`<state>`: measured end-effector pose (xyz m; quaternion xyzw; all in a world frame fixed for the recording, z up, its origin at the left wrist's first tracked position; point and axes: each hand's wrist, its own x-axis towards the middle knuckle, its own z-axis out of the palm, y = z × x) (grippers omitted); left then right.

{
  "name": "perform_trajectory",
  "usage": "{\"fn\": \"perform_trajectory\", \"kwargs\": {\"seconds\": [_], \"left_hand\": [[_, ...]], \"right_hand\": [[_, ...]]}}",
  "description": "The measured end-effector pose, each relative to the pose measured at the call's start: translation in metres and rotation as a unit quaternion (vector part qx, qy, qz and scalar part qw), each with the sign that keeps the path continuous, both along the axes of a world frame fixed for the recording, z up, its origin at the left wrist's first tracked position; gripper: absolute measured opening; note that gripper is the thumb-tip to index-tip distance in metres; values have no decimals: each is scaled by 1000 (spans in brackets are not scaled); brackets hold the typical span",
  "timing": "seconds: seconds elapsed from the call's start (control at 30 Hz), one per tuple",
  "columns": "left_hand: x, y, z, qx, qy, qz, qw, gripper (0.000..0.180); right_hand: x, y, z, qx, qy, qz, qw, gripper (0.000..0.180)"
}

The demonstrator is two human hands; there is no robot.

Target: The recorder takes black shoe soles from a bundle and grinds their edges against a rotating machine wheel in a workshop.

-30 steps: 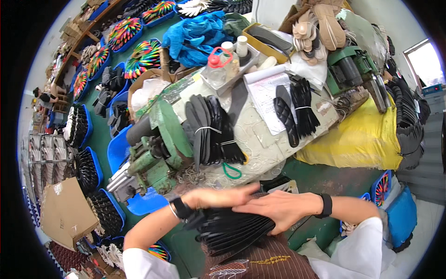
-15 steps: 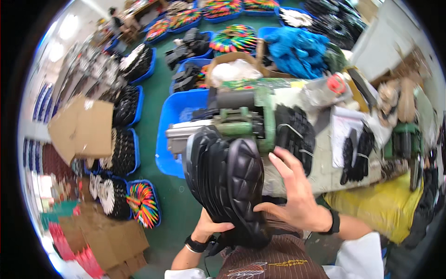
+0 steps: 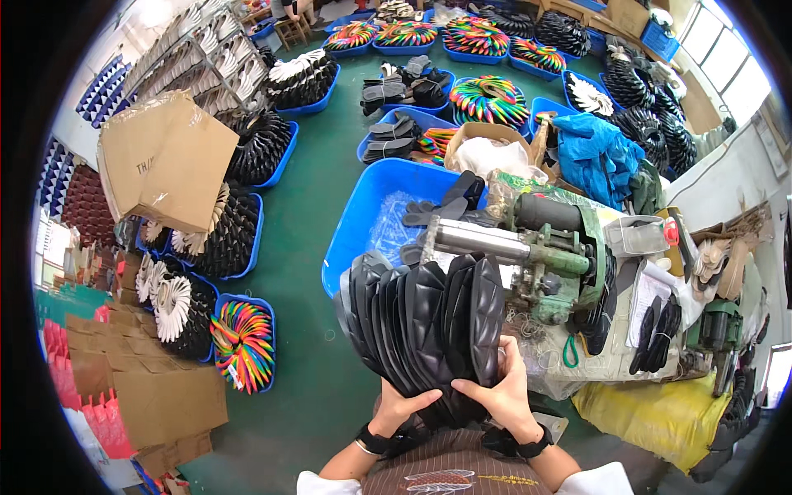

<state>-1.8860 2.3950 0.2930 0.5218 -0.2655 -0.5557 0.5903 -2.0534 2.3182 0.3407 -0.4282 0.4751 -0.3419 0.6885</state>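
Observation:
A thick stack of black, quilted-looking insoles (image 3: 417, 322) stands fanned out in front of my body, gripped from both sides. My left hand (image 3: 402, 410) closes round its lower left, the thumb lying across the front. On the lower right side, my right hand (image 3: 505, 396) is closed on the same stack, its thumb pressed on the near face. Most of the fingers behind the stack are hidden. Just beyond it is a green machine (image 3: 569, 256) with a silver cylindrical arm (image 3: 483, 241).
Beyond the stack, a blue tub (image 3: 340, 239) holds loose dark insoles (image 3: 425, 213). On the worktable to the right lie a bundle of black insoles (image 3: 656, 334) and papers (image 3: 648, 289). A yellow sack (image 3: 652, 417) sits below. Cardboard boxes (image 3: 165, 161) and tubs line the left.
My right hand, earlier spread beside the stack, now grips its right side. The stack has fanned wider. My view has shifted, so the machine and table appear farther right.

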Motion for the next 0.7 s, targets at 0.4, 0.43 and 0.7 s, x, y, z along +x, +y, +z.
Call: {"fn": "perform_trajectory", "kwargs": {"seconds": [0.4,0.43,0.7], "left_hand": [[53,-34,-3,37,91,-111,989,75],[55,-38,-1,25,62,-108,992,73],[87,-56,-22,43,-41,-90,994,67]], "right_hand": [[71,12,-11,-116,148,-178,966,62],[73,12,-14,-119,170,-186,960,60],[68,-1,-41,-72,23,-301,951,46]]}}
